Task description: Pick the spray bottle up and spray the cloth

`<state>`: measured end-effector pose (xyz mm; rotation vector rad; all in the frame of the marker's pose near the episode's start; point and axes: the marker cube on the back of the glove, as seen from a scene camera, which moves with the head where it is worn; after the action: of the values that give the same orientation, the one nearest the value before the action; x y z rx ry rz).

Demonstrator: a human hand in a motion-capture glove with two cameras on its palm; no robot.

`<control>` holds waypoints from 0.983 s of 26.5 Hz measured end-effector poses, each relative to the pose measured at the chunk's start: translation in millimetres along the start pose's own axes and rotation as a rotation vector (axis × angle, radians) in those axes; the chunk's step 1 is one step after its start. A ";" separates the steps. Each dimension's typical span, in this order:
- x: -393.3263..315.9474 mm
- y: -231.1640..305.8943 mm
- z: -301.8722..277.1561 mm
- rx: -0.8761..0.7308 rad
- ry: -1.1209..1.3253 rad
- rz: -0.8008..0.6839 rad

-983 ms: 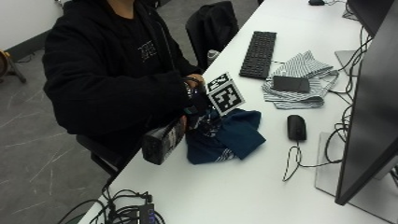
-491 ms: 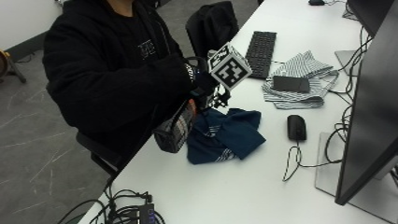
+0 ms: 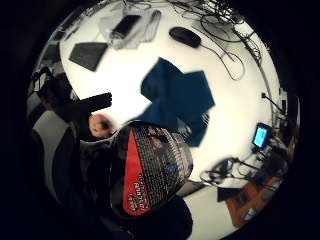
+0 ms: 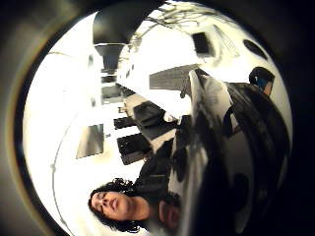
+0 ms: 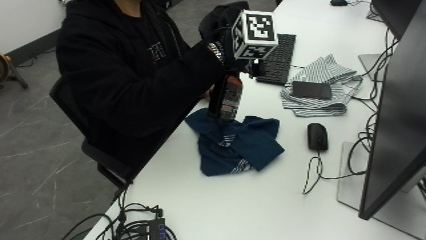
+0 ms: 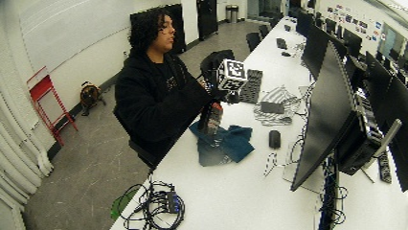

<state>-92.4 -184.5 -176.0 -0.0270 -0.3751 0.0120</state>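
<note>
Now, bottle: the spray bottle [image 5: 227, 97] is hanging upright in the air just above the near edge of the cloth, its red-and-grey label showing, its base clear of the tabletop.
Hands: the gloved right hand [image 5: 229, 47] is clamping round the bottle's top, fingers curled about the neck, presumably so a finger can reach the trigger; the nozzle itself is hidden behind the glove, so which way it is pointing I cannot tell. The bare hand is not clearly showing.
Palm views: the labelled body [image 3: 152, 172] is filling much of the little-finger-side view, with the cloth [image 3: 177, 97] lying beyond it on the white surface; in the thumb-side view the bottle [image 4: 206, 147] is crowding the camera.
Cloth: the dark blue cloth [image 5: 234, 143] is lying rumpled and spread on the tabletop [image 5: 266, 200] directly in front of the person, close under the bottle, likely so the spray lands on it.
Stage: judging from this, the pick-up is done and the spraying is not yet happening; the bottle probably needs tilting or aiming down at the fabric.
Around: a computer mouse [image 5: 317, 136] is sitting just beside the cloth, a phone [image 5: 311, 89] is resting on a striped cloth [image 5: 326, 70] farther off, and a keyboard [image 5: 279, 57] is lying beyond the raised hand.
Risk: mist could be drifting onto the mouse.
</note>
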 end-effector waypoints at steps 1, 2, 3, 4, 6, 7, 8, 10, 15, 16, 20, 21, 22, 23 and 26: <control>-5.3 -6.4 2.7 0.033 -0.052 -0.024; -10.2 -13.0 5.8 0.066 -0.106 -0.049; -14.9 -19.8 9.5 0.099 -0.160 -0.074; -19.0 -26.7 13.7 0.134 -0.211 -0.099; -24.6 -39.8 23.2 0.204 -0.290 -0.143; -25.8 -46.4 28.5 0.238 -0.314 -0.162; -25.6 -53.8 34.3 0.272 -0.326 -0.177; -22.9 -70.6 46.5 0.337 -0.339 -0.200; -24.0 -120.1 69.8 0.479 -0.462 -0.221; -24.1 -129.4 73.2 0.497 -0.482 -0.217; -28.0 -148.1 80.6 0.503 -0.561 -0.226; -29.5 -149.2 81.0 0.500 -0.574 -0.232; -30.8 -149.7 81.1 0.500 -0.581 -0.238; -31.5 -149.9 80.8 0.502 -0.585 -0.243; -31.1 -149.7 80.0 0.518 -0.577 -0.248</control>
<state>-149.7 -332.7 -108.8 0.5450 -0.9405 -0.1315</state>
